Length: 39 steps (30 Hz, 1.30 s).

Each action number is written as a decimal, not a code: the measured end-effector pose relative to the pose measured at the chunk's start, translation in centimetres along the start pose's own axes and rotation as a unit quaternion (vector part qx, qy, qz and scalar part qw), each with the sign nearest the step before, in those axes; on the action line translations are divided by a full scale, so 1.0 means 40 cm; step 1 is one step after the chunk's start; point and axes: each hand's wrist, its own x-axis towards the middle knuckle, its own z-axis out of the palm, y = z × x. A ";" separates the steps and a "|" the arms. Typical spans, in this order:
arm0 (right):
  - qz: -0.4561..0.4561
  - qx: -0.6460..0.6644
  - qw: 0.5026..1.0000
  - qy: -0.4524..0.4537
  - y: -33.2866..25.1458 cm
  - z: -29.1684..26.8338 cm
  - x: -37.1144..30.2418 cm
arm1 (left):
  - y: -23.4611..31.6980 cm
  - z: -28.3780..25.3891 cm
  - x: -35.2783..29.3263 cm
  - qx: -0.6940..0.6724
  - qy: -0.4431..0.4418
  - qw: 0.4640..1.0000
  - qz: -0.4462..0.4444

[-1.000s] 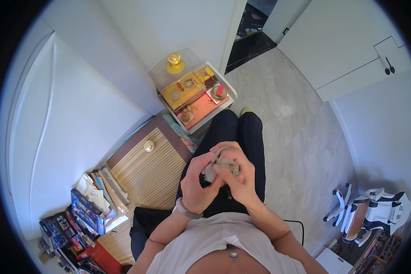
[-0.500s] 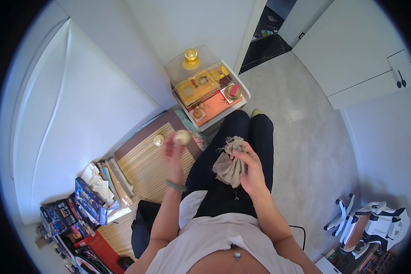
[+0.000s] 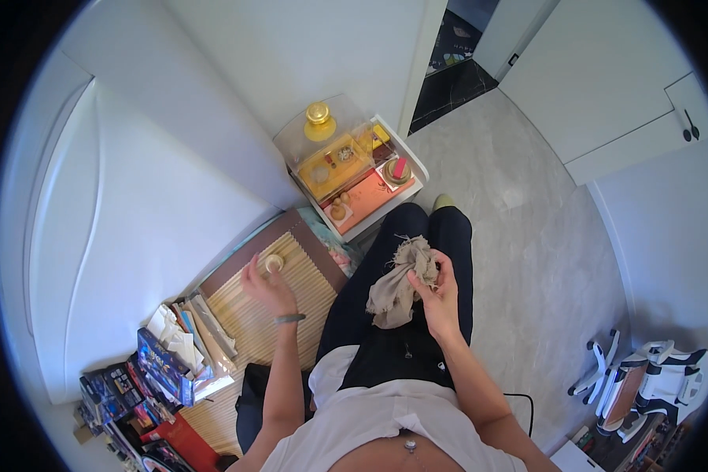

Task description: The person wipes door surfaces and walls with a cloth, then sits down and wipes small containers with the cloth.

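A crumpled taupe cloth [image 3: 403, 282] with frayed edges is bunched over my lap. My right hand [image 3: 439, 295] grips its right side, thumb on the near side. Out over the bamboo mat [image 3: 307, 271] at left, my left hand [image 3: 267, 289] has its fingers apart, right beside a small round cream-and-gold piece [image 3: 273, 263]. That piece stands on the mat, partly behind the thumb. Whether a second such piece is stacked there or hidden by the hand, I cannot tell.
Ahead stands a small white cabinet [image 3: 423, 169] bearing a clear-domed case [image 3: 330, 169], a gold knob-like ornament [image 3: 319, 118] and small round items. Books and boxes [image 3: 165, 366] crowd the mat's left end. A white chair [image 3: 669, 377] is far right.
My left hand has moved left from beside my thigh to the piece on the mat; the round cream piece it carried no longer shows separately. My right hand has shifted and rebunched the cloth.
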 end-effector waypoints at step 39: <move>-0.216 -0.201 0.955 -0.004 -0.057 0.041 -0.026 | 0.493 -0.265 0.019 -0.359 -0.373 0.845 0.132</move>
